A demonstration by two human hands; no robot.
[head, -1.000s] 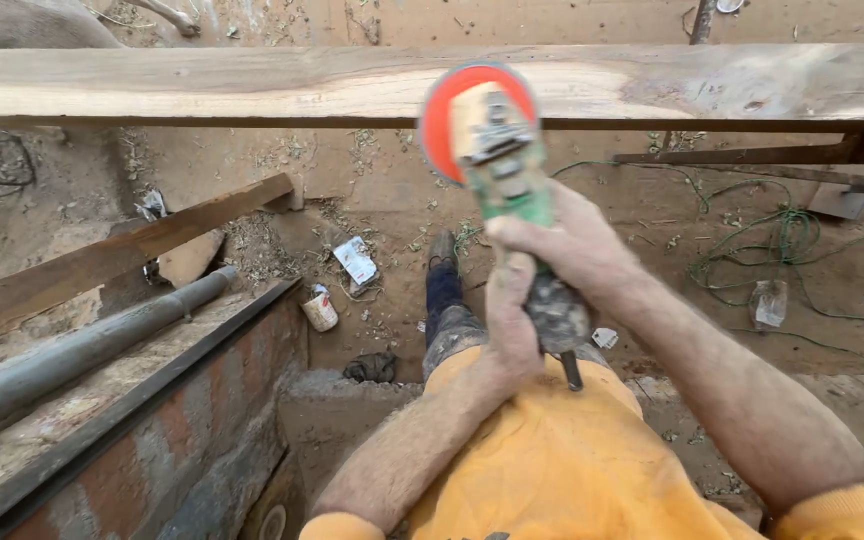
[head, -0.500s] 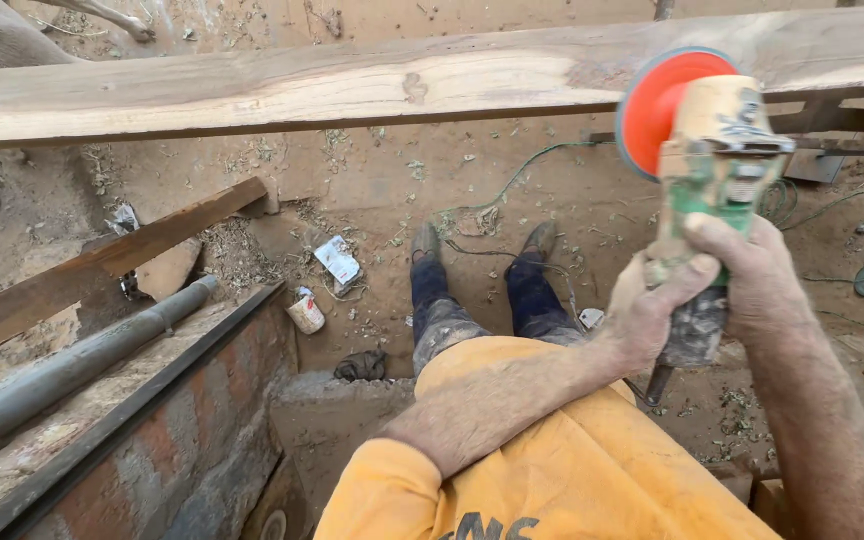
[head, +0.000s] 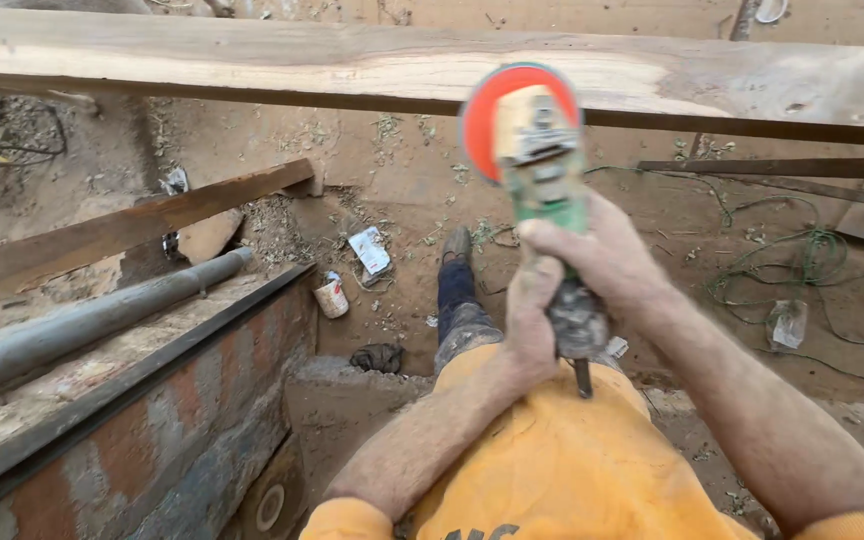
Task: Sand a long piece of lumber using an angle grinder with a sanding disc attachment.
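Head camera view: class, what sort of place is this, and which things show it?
Probably an outdoor building or woodworking site: a long rough wooden plank, bare dirt ground, a brick wall, and a green angle grinder held in both hands.

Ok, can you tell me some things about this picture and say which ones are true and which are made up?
1. Both hands hold the green grinder. True: the left hand and the right hand wrap its body.
2. The grinder's disc guard is blue. False: it is orange-red.
3. A long wooden plank lies across the scene beyond the grinder. True.
4. The grey pipe stands upright. False: it lies along the brick ledge.
5. The person wears a yellow-orange shirt. True.
6. The ground is covered with green grass. False: it is bare dirt with litter.
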